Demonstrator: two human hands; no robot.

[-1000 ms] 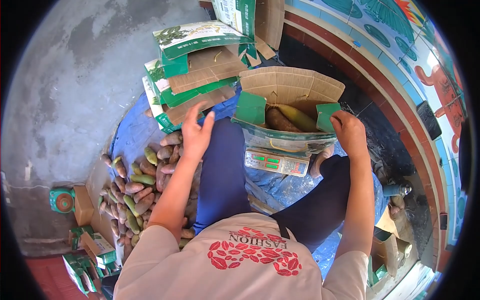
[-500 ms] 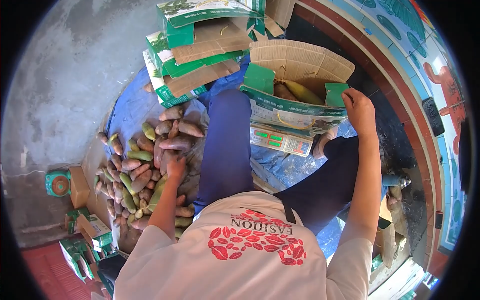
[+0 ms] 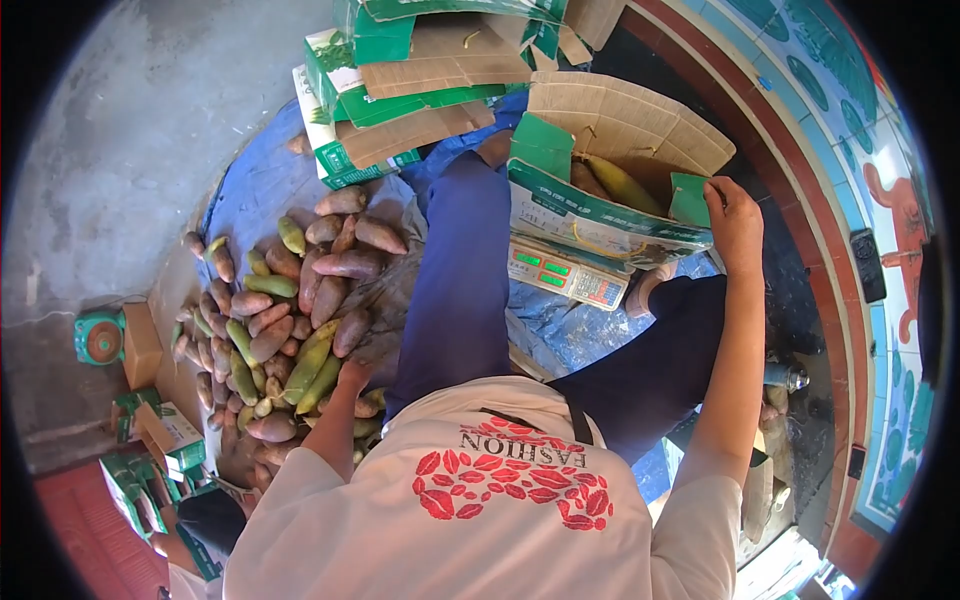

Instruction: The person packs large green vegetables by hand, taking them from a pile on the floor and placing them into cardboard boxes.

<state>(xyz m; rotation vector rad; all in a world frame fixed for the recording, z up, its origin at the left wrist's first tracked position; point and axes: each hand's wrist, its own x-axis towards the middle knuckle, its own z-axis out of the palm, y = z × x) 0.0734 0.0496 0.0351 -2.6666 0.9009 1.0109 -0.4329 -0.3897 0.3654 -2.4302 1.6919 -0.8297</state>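
Observation:
My right hand is closed at the right edge of a cardboard box, fingertips on its green corner flap. Inside the box lie a long green root vegetable and a brownish one beside it. Below the box shows a scale with lit green displays. My left hand reaches low over a heap of reddish-brown and green root vegetables, close to my left thigh. It is nearest to a brown root and some long green ones. Its fingers are too small and blurred to read.
Flattened and open green cartons are stacked beyond the heap. A blue tarp covers the floor. At the left stand a teal round device and a small brown carton. A curved tiled ledge runs along the right.
My left hand has drawn back toward my body over the heap, uncovering several roots. My right hand stays at the box edge. The view has shifted slightly.

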